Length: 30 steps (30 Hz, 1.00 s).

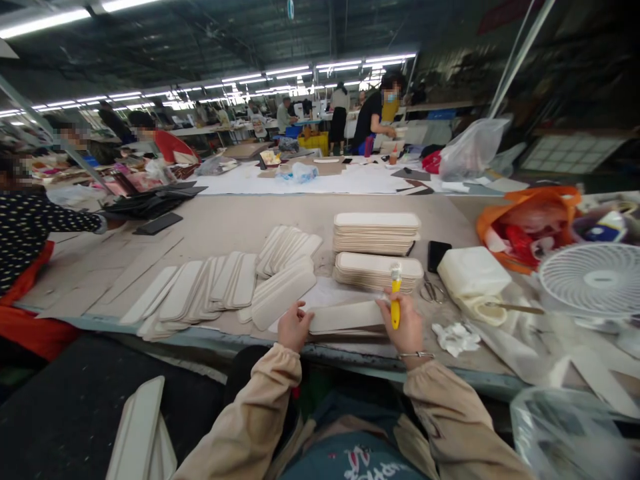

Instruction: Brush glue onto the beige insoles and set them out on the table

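My left hand (pixel 294 325) grips the left end of a flat cream strip piece (pixel 345 316) lying at the near table edge. My right hand (pixel 404 325) rests on the strip's right end and is closed round a yellow-handled brush (pixel 395 299) that points away from me. Beyond them stand two neat stacks of the same cream pieces (pixel 377 252). A fanned row of loose cream pieces (pixel 225 283) spreads to the left.
Right of my hands lie white crumpled scraps (pixel 455 337), scissors (pixel 430 291), a white jug (pixel 473 275), a black phone (pixel 437 254), an orange bag (pixel 530 223) and a white fan (pixel 593 278). A person in a dotted sleeve (pixel 30 227) sits at the left; others work farther back.
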Motion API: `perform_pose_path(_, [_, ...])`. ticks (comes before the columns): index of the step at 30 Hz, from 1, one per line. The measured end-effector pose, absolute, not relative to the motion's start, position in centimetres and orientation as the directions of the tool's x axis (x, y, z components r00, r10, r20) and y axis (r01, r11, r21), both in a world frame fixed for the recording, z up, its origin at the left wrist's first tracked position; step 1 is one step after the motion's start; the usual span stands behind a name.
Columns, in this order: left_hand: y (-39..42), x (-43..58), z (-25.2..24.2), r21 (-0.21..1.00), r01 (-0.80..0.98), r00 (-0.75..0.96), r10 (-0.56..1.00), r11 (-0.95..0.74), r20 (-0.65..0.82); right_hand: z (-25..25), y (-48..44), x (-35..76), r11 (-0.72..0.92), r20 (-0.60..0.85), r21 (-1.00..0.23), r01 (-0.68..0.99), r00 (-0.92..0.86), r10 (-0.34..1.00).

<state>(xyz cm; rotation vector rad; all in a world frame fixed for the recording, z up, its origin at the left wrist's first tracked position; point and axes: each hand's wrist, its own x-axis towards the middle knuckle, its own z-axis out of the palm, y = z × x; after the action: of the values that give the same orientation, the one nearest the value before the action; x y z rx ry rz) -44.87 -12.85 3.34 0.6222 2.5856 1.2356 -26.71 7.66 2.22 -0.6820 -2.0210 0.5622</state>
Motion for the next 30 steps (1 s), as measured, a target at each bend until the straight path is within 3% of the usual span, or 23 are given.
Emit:
perform_pose_path(12, [-12.9,-45.6,2.4,0.657,0.447,-0.826,0.563,0.607,0.042,0.3,8.2,-25.7,0.867,0.692,-0.42,0.268,-0.523,0.497])
perform_pose_path(21, [-13.0,-45.9,1.2,0.592,0.583,-0.766,0.619,0.556,0.172,-1.0,4.0,-25.1,0.911,0.59,-0.403,0.089,-0.736,0.333])
perform_pose_path(23, [-13.0,-45.9,1.4,0.59,0.584,-0.766,0.618,0.558,0.173,-1.3,4.4,-24.7,0.892,0.583,-0.437,0.115,-0.718,0.379])
perform_pose_path(30, [-12.9,-45.8,1.7,0.582,0.584,-0.764,0.626,0.566,0.158,-2.5,7.2,-22.8,0.655,0.526,-0.69,0.307,-0.408,0.746])
